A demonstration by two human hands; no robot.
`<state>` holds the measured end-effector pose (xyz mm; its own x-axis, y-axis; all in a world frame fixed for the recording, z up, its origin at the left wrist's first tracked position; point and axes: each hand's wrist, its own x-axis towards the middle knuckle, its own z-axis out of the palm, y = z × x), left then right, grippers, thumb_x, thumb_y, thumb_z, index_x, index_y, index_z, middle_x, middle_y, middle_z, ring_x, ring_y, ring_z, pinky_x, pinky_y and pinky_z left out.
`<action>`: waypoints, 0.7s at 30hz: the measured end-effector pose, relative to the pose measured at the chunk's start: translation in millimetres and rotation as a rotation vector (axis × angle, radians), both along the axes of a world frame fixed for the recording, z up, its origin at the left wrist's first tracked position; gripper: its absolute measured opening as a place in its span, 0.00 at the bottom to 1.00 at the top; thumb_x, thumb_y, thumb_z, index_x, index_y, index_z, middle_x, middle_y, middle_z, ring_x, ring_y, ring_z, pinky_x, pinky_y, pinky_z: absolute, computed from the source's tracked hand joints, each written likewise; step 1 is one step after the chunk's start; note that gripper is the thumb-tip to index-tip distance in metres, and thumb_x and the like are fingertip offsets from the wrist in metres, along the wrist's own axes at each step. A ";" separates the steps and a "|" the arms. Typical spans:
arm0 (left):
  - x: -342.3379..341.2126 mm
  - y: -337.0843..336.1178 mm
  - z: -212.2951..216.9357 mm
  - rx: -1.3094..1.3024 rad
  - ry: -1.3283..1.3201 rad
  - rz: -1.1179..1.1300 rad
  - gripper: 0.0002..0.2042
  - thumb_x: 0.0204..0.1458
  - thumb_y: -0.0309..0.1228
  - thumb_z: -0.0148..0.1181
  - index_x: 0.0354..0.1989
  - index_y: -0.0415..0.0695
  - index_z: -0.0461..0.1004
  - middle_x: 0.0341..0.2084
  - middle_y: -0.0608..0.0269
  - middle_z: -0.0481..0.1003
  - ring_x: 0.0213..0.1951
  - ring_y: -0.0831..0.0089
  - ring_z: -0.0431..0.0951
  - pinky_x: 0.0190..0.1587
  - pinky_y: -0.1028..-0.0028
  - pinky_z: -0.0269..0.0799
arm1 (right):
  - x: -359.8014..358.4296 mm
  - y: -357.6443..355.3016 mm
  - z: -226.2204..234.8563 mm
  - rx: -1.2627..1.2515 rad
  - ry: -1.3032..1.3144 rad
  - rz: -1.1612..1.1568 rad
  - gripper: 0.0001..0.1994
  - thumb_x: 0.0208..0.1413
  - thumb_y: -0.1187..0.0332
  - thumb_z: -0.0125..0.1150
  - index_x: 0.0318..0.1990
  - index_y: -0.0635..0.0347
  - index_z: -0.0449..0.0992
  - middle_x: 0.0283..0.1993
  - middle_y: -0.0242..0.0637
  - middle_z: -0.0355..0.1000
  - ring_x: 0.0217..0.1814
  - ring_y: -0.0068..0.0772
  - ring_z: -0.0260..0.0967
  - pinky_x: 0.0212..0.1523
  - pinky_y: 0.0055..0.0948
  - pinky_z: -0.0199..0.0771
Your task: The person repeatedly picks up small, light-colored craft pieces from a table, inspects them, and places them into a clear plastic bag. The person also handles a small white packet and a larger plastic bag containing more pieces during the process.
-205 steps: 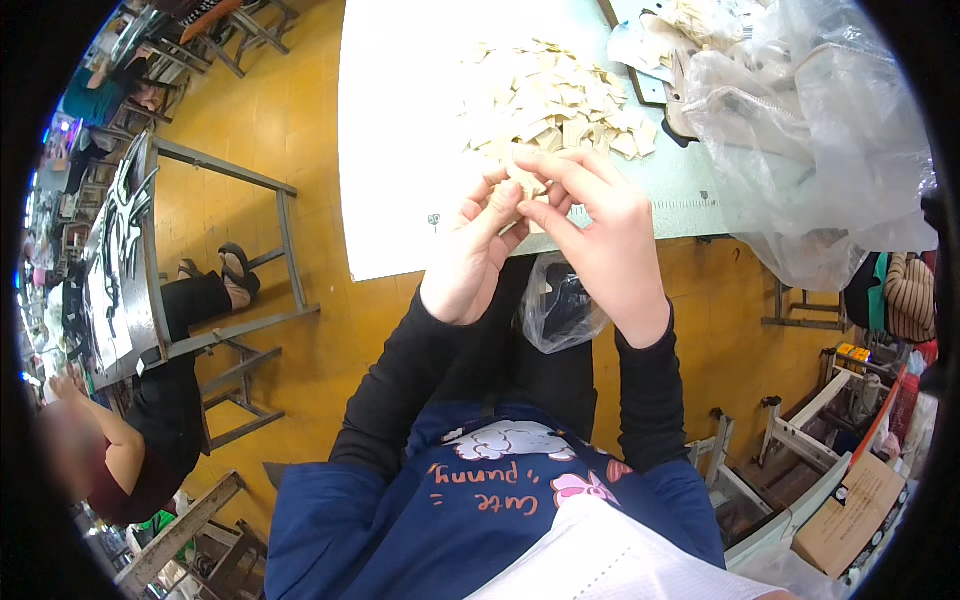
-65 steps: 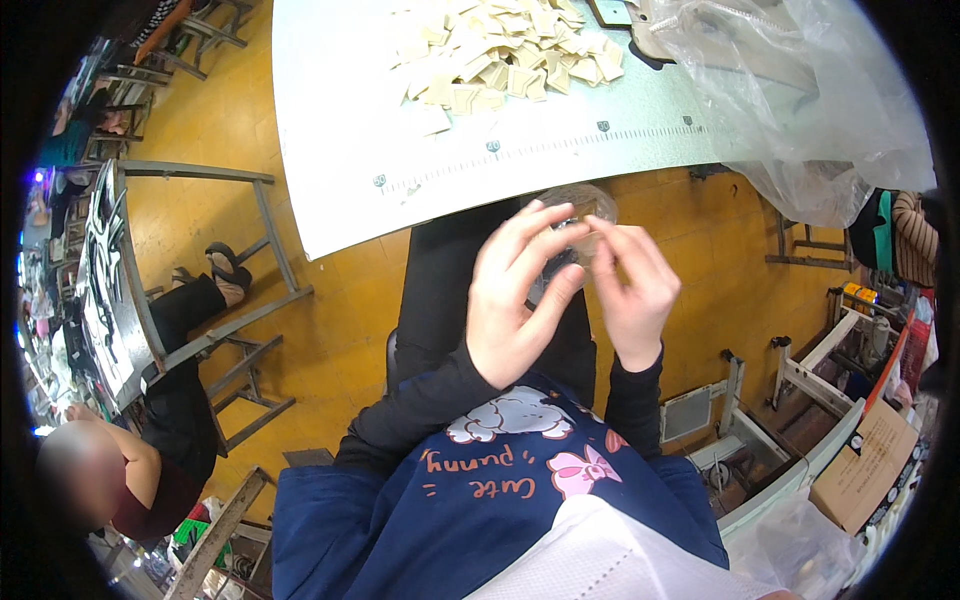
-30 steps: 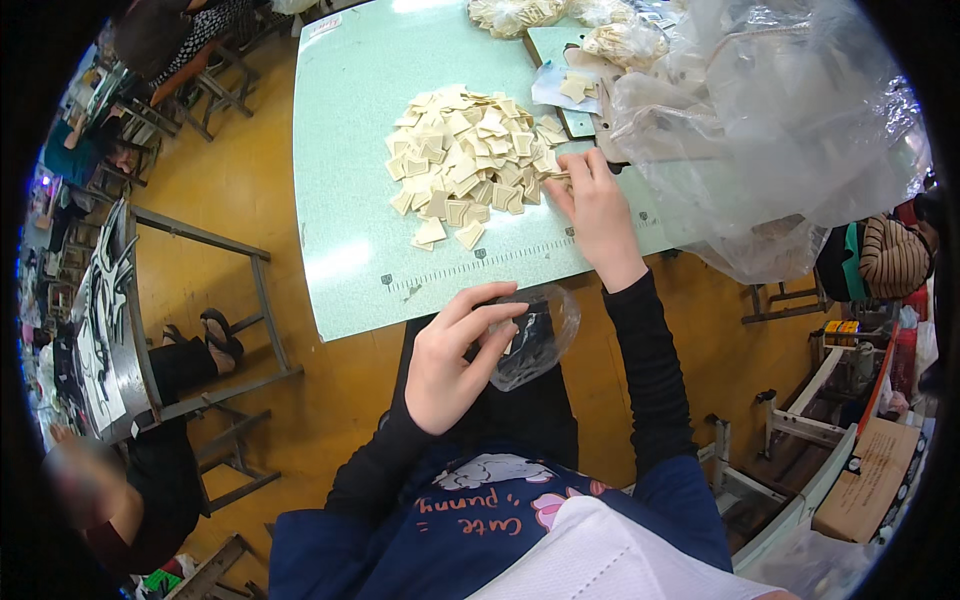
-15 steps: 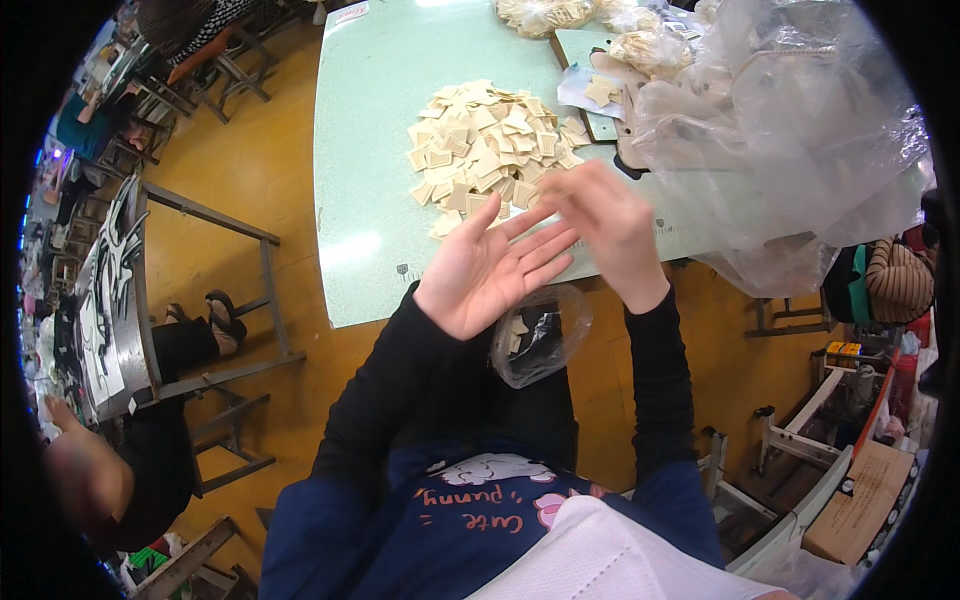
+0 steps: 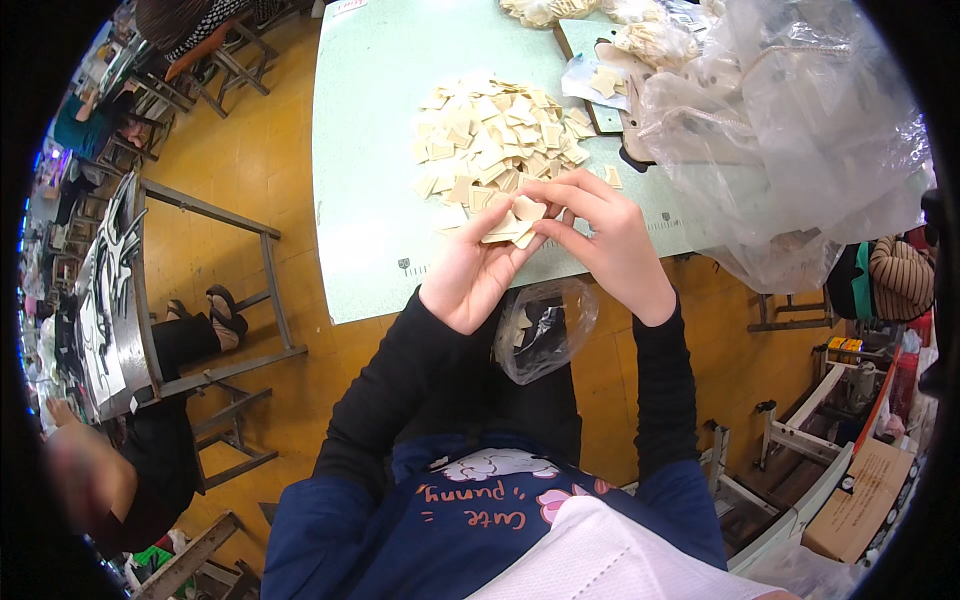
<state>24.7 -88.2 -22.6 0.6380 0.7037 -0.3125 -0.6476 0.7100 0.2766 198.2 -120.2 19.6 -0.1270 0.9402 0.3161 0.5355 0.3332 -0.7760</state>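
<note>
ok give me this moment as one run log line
left hand: holds small stack of tan pieces | right hand: pinches same stack | pile on green table | clear bag on lap
</note>
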 end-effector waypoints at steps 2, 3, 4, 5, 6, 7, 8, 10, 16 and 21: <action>0.6 -4.1 7.9 0.067 0.079 -0.008 0.22 0.67 0.26 0.44 0.68 0.34 0.53 0.60 0.49 0.64 0.61 0.64 0.69 0.64 0.67 0.70 | -1.0 -2.9 -0.2 -0.070 0.026 -0.029 0.16 0.50 0.78 0.67 0.49 0.63 0.80 0.43 0.36 0.74 0.36 0.23 0.71 0.37 0.23 0.72; 0.8 -5.2 10.6 0.112 0.080 -0.030 0.22 0.67 0.25 0.44 0.68 0.34 0.53 0.60 0.50 0.65 0.61 0.65 0.69 0.64 0.68 0.70 | -2.0 -4.6 -1.1 -0.099 0.043 -0.037 0.16 0.51 0.79 0.66 0.48 0.64 0.80 0.42 0.36 0.74 0.37 0.22 0.71 0.37 0.22 0.72; 0.5 -6.7 12.4 0.134 0.126 -0.056 0.23 0.66 0.24 0.44 0.68 0.35 0.54 0.59 0.51 0.65 0.61 0.66 0.70 0.64 0.68 0.70 | -3.3 -6.5 -2.3 -0.127 0.060 -0.046 0.15 0.51 0.80 0.65 0.48 0.65 0.80 0.42 0.36 0.75 0.37 0.21 0.71 0.38 0.22 0.72; -0.5 -9.5 13.8 0.178 0.112 -0.048 0.23 0.66 0.23 0.45 0.69 0.34 0.54 0.58 0.53 0.66 0.59 0.68 0.70 0.63 0.70 0.70 | -5.0 -8.6 -4.0 -0.163 0.130 -0.052 0.14 0.52 0.80 0.65 0.48 0.65 0.80 0.42 0.36 0.74 0.38 0.21 0.71 0.38 0.21 0.72; -2.4 -13.5 14.7 0.199 0.144 -0.044 0.24 0.65 0.23 0.46 0.69 0.34 0.54 0.57 0.54 0.67 0.58 0.71 0.71 0.62 0.72 0.69 | -7.2 -11.3 -5.9 -0.200 0.200 -0.059 0.14 0.52 0.81 0.64 0.48 0.66 0.80 0.42 0.36 0.74 0.38 0.21 0.70 0.39 0.21 0.73; -4.6 -18.1 15.5 0.216 0.173 -0.040 0.24 0.65 0.22 0.47 0.69 0.34 0.54 0.56 0.55 0.68 0.57 0.74 0.71 0.61 0.74 0.69 | -9.1 -14.4 -7.5 -0.237 0.271 -0.065 0.13 0.53 0.81 0.63 0.47 0.67 0.80 0.42 0.35 0.74 0.39 0.20 0.70 0.40 0.21 0.73; -7.4 -23.1 16.1 0.216 0.186 -0.050 0.25 0.65 0.22 0.47 0.70 0.35 0.53 0.57 0.56 0.68 0.56 0.74 0.71 0.61 0.74 0.69 | -10.3 -17.7 -8.7 -0.277 0.314 -0.061 0.13 0.54 0.82 0.63 0.48 0.67 0.79 0.42 0.35 0.74 0.39 0.20 0.71 0.41 0.20 0.73; -14.2 -34.7 17.3 0.200 0.211 -0.074 0.26 0.64 0.21 0.47 0.71 0.36 0.52 0.57 0.56 0.68 0.56 0.76 0.72 0.61 0.75 0.69 | -12.9 -26.1 -10.3 -0.378 0.399 -0.070 0.12 0.55 0.82 0.61 0.48 0.68 0.79 0.42 0.35 0.73 0.41 0.21 0.71 0.42 0.20 0.74; -23.6 -65.9 16.0 0.268 0.209 -0.103 0.30 0.64 0.19 0.44 0.74 0.39 0.45 0.71 0.51 0.54 0.69 0.67 0.58 0.68 0.70 0.59 | -31.2 -62.6 -15.0 -0.315 0.358 -0.161 0.09 0.55 0.80 0.62 0.44 0.66 0.79 0.42 0.35 0.74 0.39 0.22 0.74 0.40 0.22 0.74; -29.2 -72.0 6.6 0.196 0.114 -0.064 0.27 0.65 0.21 0.44 0.72 0.35 0.47 0.71 0.47 0.52 0.71 0.62 0.55 0.69 0.69 0.59 | -24.2 -83.0 -24.1 -0.475 0.785 -0.209 0.08 0.59 0.78 0.62 0.44 0.71 0.76 0.41 0.34 0.77 0.38 0.21 0.73 0.43 0.20 0.74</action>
<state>-4.5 -160.3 -16.0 0.6513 0.7176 -0.2466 -0.5598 0.6738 0.4824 174.1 -203.3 -4.5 0.1452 0.9724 -0.1827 -0.1852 -0.1547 -0.9704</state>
